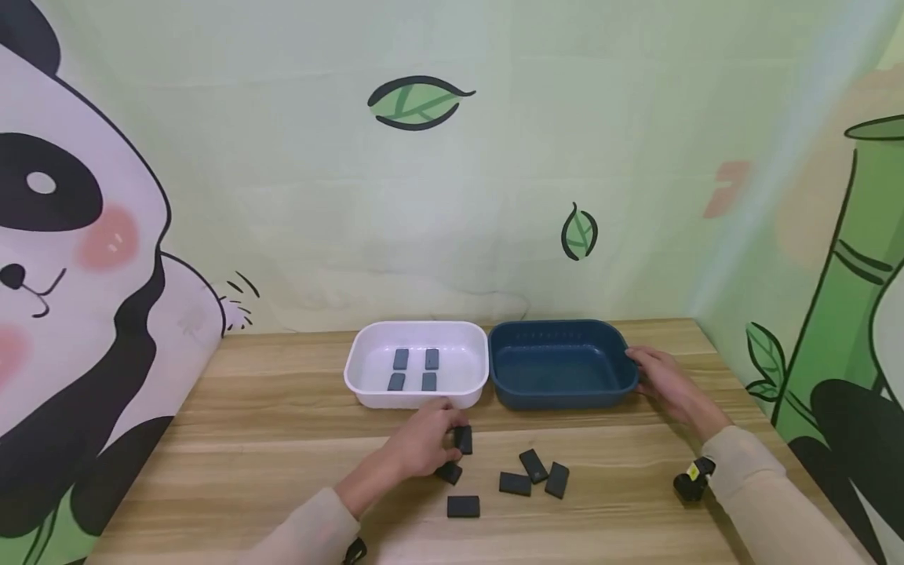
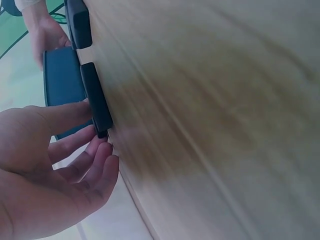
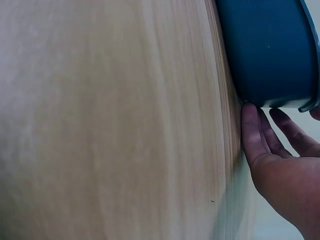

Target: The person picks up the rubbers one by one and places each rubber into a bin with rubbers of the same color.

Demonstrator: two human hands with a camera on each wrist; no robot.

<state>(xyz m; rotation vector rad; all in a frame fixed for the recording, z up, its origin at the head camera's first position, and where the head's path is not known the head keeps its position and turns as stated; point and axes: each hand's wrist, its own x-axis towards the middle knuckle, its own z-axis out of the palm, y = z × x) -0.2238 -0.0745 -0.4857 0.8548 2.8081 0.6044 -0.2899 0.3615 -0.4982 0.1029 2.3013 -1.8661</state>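
Note:
My left hand (image 1: pixel 420 439) reaches across the table in front of the white tray (image 1: pixel 360 396). Its thumb and index finger pinch a small flat black block (image 1: pixel 463 440) at the ends. Another black block (image 1: pixel 448 472) lies by the thumb; in the left wrist view a dark block (image 2: pixel 97 97) hides the thumb tip. My right hand (image 1: pixel 667 380) holds the right end of the dark blue tray (image 1: pixel 565 399), a finger at the rim. In the right wrist view the thumb (image 3: pixel 252 130) touches that tray's outer wall.
Several dark blocks (image 1: pixel 431 359) lie in two rows inside the white tray, which stands beside the blue one. A single block (image 1: pixel 463 507) lies nearer me, and three more, one of them a tilted block (image 1: pixel 557 479), sit to the right. A printed cloth (image 1: pixel 304 196) hangs behind.

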